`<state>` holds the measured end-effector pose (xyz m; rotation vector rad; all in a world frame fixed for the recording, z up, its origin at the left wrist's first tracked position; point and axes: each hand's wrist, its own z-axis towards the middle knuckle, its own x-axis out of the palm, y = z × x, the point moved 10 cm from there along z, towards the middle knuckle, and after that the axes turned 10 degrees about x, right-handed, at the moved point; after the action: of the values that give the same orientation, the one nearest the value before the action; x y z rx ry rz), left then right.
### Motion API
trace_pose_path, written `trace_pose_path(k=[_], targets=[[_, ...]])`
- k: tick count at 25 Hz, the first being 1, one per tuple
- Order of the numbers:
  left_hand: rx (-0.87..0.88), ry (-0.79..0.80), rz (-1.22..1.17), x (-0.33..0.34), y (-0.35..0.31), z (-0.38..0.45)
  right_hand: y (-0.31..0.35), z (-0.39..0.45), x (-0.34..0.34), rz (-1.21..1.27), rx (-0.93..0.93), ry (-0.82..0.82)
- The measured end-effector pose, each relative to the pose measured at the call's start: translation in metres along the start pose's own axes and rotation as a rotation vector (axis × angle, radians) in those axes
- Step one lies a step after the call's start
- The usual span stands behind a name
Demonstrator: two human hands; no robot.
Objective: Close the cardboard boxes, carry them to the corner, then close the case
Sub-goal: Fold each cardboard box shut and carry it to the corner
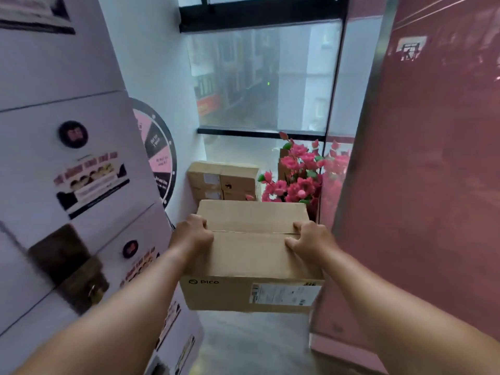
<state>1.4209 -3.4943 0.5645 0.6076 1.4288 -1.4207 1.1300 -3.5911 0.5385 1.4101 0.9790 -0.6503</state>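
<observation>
A brown cardboard box (251,255) with its top flaps closed and a white label on its near side hangs in the air in front of me. My left hand (193,235) grips its left edge, fingers curled over the top. My right hand (311,239) grips the right edge the same way. Beyond it, several smaller closed cardboard boxes (223,180) are stacked in the corner under the window. The case is not in view.
White stacked boxes with stickers (75,185) line the left side. A pink wall (422,171) closes the right. Pink artificial flowers (295,177) stand in the corner to the right of the stack. A prize wheel (159,152) leans on the left wall. Grey floor (251,345) runs below.
</observation>
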Motion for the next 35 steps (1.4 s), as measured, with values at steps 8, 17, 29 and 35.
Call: trace_pose_path(k=[8, 17, 29, 35], targets=[[-0.072, -0.064, -0.016, 0.014, 0.028, 0.213, 0.068, 0.236, -0.01, 0.014, -0.038, -0.007], [-0.126, -0.016, -0.059, 0.065, 0.13, 0.466, 0.149, 0.495, 0.042, -0.017, 0.015, 0.046], [-0.197, -0.049, -0.054, 0.08, 0.237, 0.759, 0.255, 0.793, 0.1, 0.052, -0.043, 0.126], [-0.226, -0.044, -0.057, 0.088, 0.282, 0.907, 0.305, 0.94, 0.125, 0.048, -0.056, 0.154]])
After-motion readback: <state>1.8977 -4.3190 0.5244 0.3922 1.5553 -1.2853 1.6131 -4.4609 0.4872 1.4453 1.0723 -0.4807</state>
